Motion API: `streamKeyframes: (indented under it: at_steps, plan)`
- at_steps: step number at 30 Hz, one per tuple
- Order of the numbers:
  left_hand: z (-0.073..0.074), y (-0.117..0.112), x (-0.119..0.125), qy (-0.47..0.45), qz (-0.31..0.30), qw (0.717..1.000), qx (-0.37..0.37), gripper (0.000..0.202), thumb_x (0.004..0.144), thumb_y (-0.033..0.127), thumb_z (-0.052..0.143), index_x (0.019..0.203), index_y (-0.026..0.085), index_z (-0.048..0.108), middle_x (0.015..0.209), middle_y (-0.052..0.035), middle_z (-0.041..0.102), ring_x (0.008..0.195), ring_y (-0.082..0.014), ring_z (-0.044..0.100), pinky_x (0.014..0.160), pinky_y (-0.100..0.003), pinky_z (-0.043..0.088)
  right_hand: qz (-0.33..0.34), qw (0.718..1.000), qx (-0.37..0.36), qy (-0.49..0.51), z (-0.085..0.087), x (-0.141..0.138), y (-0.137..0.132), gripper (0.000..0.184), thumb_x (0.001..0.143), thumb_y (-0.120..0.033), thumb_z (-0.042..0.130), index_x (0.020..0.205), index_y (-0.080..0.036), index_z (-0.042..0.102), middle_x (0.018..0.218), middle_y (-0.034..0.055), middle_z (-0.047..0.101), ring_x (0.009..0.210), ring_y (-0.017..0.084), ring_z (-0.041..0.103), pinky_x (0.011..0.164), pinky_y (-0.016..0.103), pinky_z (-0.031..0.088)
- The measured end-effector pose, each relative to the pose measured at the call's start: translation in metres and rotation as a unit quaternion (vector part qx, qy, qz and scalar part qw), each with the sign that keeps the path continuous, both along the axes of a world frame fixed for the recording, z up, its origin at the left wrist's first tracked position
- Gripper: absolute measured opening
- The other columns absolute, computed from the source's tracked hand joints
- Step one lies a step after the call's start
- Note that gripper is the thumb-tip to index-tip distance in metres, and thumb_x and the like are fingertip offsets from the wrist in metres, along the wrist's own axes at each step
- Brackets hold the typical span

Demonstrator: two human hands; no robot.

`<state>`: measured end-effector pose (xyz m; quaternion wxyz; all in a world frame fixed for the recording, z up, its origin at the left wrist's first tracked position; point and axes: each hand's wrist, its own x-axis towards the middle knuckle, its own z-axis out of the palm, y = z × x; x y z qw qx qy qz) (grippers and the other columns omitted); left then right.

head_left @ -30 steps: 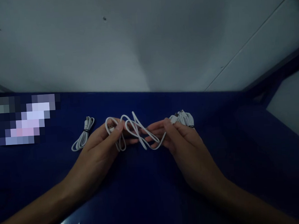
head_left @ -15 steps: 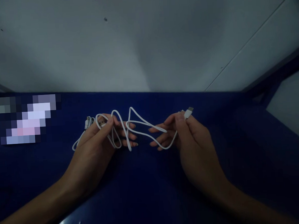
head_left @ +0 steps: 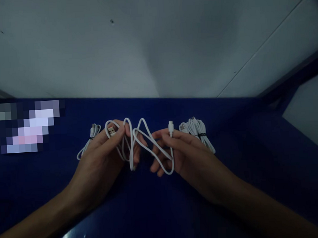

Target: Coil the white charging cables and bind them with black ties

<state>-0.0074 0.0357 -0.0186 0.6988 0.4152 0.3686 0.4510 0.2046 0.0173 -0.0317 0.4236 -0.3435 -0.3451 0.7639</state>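
A slim white cable (head_left: 131,145) hangs unbound in loose zigzag loops. From its middle, the metal-tipped USB plug (head_left: 111,131) sits at ten o'clock, pointing toward eleven; the smaller white plug (head_left: 171,127) stands upright at two. Loops droop toward seven and between four and five.

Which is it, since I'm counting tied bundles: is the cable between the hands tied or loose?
Loose: the white cable spreads in open loops between left hand and right hand; no tie shows on it.
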Motion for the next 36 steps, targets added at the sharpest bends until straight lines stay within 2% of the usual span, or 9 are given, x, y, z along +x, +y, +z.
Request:
streamKeyframes:
  at_steps: [3, 6, 9, 12, 15, 21, 26, 31, 36]
  plan:
    - [-0.0012, -0.0012, -0.0005, 0.003, -0.019, 1.000, 0.015, 0.028, 0.114, 0.029, 0.053, 0.096, 0.019, 0.071, 0.075, -0.0053, 0.067, 0.068, -0.0191, 0.063, 0.068, -0.030, 0.058, 0.075, 0.997, 0.004, 0.006, 0.0022, 0.0016, 0.0011, 0.029, 0.110, -0.045, 0.071, 0.120, -0.020, 0.079, 0.105, 0.0059, 0.080, 0.083, 0.013, 0.076, 0.079, 0.025, 0.063]
    - [-0.0024, -0.0019, -0.0012, 0.011, -0.023, 0.999, 0.027, 0.024, 0.113, 0.030, 0.057, 0.096, 0.021, 0.072, 0.075, -0.0054, 0.069, 0.069, -0.0201, 0.066, 0.070, -0.030, 0.058, 0.104, 0.994, 0.008, 0.004, 0.0048, 0.0013, 0.0007, 0.027, 0.108, -0.045, 0.074, 0.116, -0.019, 0.081, 0.115, 0.0071, 0.079, 0.086, 0.012, 0.073, 0.078, 0.023, 0.062]
    - [-0.0006, -0.0029, 0.0003, 0.026, -0.003, 0.999, 0.028, 0.021, 0.111, 0.029, 0.062, 0.095, 0.021, 0.074, 0.076, -0.0058, 0.072, 0.068, -0.0210, 0.069, 0.070, -0.032, 0.060, 0.072, 0.997, -0.001, -0.015, 0.0056, 0.0005, -0.0008, 0.025, 0.106, -0.045, 0.078, 0.110, -0.020, 0.079, 0.104, 0.0039, 0.078, 0.086, 0.013, 0.072, 0.079, 0.026, 0.062]
    - [0.0022, -0.0035, 0.0039, 0.017, 0.040, 0.999, 0.013, 0.016, 0.107, 0.025, 0.066, 0.095, 0.020, 0.074, 0.089, -0.0077, 0.078, 0.068, -0.0201, 0.072, 0.069, -0.032, 0.063, 0.005, 0.999, -0.018, -0.031, 0.0041, -0.0003, -0.0015, 0.025, 0.105, -0.046, 0.078, 0.105, -0.022, 0.076, 0.089, 0.0007, 0.076, 0.081, 0.014, 0.073, 0.080, 0.028, 0.062]
    - [0.0018, -0.0023, 0.0059, 0.005, 0.059, 0.998, -0.017, 0.015, 0.108, 0.026, 0.067, 0.097, 0.018, 0.074, 0.104, -0.0125, 0.083, 0.074, -0.0226, 0.078, 0.075, -0.035, 0.066, -0.065, 0.995, -0.038, -0.059, 0.0024, -0.0007, -0.0007, 0.027, 0.104, -0.048, 0.078, 0.099, -0.022, 0.072, 0.087, 0.0008, 0.077, 0.082, 0.017, 0.077, 0.085, 0.033, 0.063]
    - [-0.0050, 0.0013, 0.0020, -0.010, 0.052, 0.997, -0.057, 0.020, 0.109, 0.032, 0.066, 0.100, 0.017, 0.075, 0.105, -0.0174, 0.086, 0.086, -0.0305, 0.084, 0.084, -0.044, 0.069, -0.165, 0.982, -0.013, -0.095, 0.0037, -0.0013, 0.0010, 0.029, 0.104, -0.045, 0.079, 0.089, -0.022, 0.069, 0.088, -0.0007, 0.073, 0.091, 0.020, 0.081, 0.089, 0.035, 0.065]
    - [-0.0058, 0.0026, 0.0021, -0.010, 0.051, 0.997, -0.062, 0.022, 0.110, 0.030, 0.063, 0.101, 0.015, 0.076, 0.105, -0.0193, 0.085, 0.087, -0.0325, 0.084, 0.083, -0.046, 0.070, -0.187, 0.976, 0.003, -0.107, 0.0051, -0.0026, 0.0007, 0.026, 0.108, -0.042, 0.073, 0.093, -0.020, 0.074, 0.096, 0.0033, 0.076, 0.096, 0.021, 0.082, 0.092, 0.034, 0.065]
    - [-0.0022, 0.0033, 0.0046, -0.008, 0.058, 0.996, -0.073, 0.022, 0.109, 0.031, 0.065, 0.103, 0.013, 0.077, 0.106, -0.0208, 0.085, 0.086, -0.0335, 0.085, 0.081, -0.046, 0.070, -0.185, 0.974, -0.015, -0.127, 0.0063, -0.0024, 0.0017, 0.029, 0.115, -0.045, 0.059, 0.109, -0.022, 0.076, 0.113, 0.0077, 0.081, 0.099, 0.023, 0.083, 0.091, 0.039, 0.068]
    - [-0.0034, 0.0023, 0.0021, -0.022, 0.050, 0.994, -0.092, 0.022, 0.109, 0.031, 0.065, 0.103, 0.015, 0.079, 0.106, -0.0188, 0.085, 0.089, -0.0311, 0.083, 0.083, -0.045, 0.070, -0.164, 0.980, -0.034, -0.109, 0.0100, -0.0009, 0.0040, 0.032, 0.118, -0.038, 0.052, 0.117, -0.019, 0.078, 0.116, 0.0117, 0.084, 0.101, 0.022, 0.083, 0.092, 0.038, 0.068]
